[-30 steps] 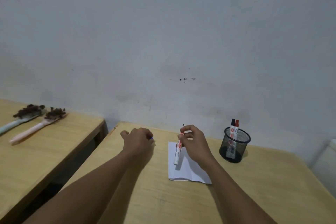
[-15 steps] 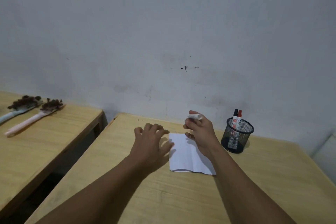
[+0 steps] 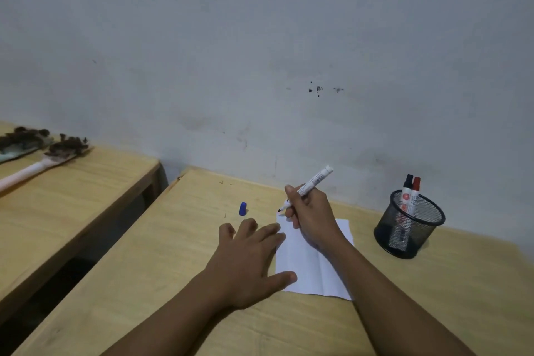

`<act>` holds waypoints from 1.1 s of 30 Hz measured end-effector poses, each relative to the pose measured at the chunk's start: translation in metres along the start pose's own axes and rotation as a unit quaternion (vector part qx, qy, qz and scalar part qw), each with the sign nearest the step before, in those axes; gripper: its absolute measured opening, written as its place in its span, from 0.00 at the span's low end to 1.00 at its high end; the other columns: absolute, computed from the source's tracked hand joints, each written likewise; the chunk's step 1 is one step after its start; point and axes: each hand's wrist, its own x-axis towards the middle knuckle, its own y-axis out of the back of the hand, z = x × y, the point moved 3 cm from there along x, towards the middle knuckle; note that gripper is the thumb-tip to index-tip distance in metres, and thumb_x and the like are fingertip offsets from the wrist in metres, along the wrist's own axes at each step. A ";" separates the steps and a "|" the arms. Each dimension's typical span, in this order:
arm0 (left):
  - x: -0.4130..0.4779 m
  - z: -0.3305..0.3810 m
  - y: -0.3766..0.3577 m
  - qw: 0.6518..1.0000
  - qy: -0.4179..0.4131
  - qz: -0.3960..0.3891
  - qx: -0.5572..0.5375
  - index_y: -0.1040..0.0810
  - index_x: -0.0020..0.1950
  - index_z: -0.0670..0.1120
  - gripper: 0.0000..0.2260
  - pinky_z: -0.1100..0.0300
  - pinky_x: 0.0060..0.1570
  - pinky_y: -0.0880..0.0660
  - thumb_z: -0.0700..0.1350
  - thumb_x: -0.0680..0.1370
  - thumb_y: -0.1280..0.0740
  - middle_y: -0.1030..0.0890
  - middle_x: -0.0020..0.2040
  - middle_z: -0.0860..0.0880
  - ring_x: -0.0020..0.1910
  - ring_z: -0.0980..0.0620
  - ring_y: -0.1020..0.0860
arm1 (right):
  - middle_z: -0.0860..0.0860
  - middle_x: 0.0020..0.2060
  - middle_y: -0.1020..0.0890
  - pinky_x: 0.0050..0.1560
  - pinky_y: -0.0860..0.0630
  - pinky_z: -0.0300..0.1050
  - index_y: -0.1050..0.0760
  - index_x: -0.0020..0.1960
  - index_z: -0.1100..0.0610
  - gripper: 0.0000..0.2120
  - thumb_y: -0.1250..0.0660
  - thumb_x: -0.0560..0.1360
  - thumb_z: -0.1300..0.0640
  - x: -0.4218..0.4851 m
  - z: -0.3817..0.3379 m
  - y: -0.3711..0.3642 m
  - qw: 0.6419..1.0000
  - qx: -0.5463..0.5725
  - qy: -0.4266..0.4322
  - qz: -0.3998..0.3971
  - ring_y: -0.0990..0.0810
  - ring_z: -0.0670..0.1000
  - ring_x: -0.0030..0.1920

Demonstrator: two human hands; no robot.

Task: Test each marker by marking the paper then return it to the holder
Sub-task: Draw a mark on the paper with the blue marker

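White marker (image 3: 313, 182) gripped by right hand (image 3: 312, 217) over paper (image 3: 315, 263).

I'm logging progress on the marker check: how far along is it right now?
Done: blue cap is off, standing on the desk. In hand: right hand holds the marker, tip at the paper; left hand steadies it. Left: recapping, returning it to the holder, whose two markers wait.

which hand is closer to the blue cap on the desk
Left. The left hand lies flat with its fingertips just short of the blue cap. The right hand, gripping the marker, is farther off to the cap's right, over the paper.
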 end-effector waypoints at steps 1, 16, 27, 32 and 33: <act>0.001 -0.001 0.000 1.000 0.001 -0.010 -0.003 0.40 0.76 0.58 0.34 0.42 0.67 0.45 0.72 0.74 0.49 0.42 0.80 0.58 0.72 0.51 0.43 | 0.50 0.29 0.18 0.29 0.26 0.40 0.24 0.45 0.63 0.15 0.33 0.80 0.51 0.000 0.003 -0.001 1.000 -0.013 0.006 0.005 0.23 0.44 0.25; 0.004 -0.008 -0.013 0.993 0.003 -0.118 0.026 0.64 0.78 0.62 0.37 0.27 0.69 0.66 0.75 0.73 0.59 0.66 0.78 0.62 0.77 0.51 0.70 | 0.52 0.34 0.14 0.32 0.21 0.38 0.20 0.48 0.60 0.16 0.33 0.79 0.46 0.008 0.013 0.001 0.989 -0.137 0.055 0.030 0.20 0.46 0.27; 0.005 -0.007 -0.014 0.993 -0.002 -0.116 0.027 0.63 0.78 0.61 0.37 0.26 0.68 0.65 0.74 0.73 0.60 0.66 0.78 0.61 0.77 0.50 0.70 | 0.53 0.35 0.15 0.30 0.25 0.32 0.20 0.50 0.60 0.15 0.33 0.79 0.47 0.007 0.012 0.001 0.988 -0.141 0.054 0.035 0.21 0.41 0.26; 0.005 -0.006 -0.012 0.992 0.000 -0.124 0.027 0.63 0.78 0.61 0.37 0.26 0.68 0.66 0.74 0.73 0.60 0.66 0.78 0.61 0.77 0.50 0.69 | 0.51 0.35 0.15 0.31 0.24 0.32 0.20 0.50 0.60 0.17 0.34 0.79 0.45 0.008 0.012 0.000 0.984 -0.166 0.055 0.032 0.20 0.42 0.27; 0.005 -0.005 -0.012 0.992 0.000 -0.123 0.026 0.63 0.78 0.61 0.37 0.26 0.68 0.66 0.74 0.73 0.59 0.66 0.78 0.61 0.77 0.50 0.69 | 0.51 0.35 0.15 0.31 0.24 0.33 0.19 0.50 0.60 0.17 0.34 0.79 0.45 0.008 0.013 0.000 0.983 -0.171 0.054 0.031 0.20 0.43 0.28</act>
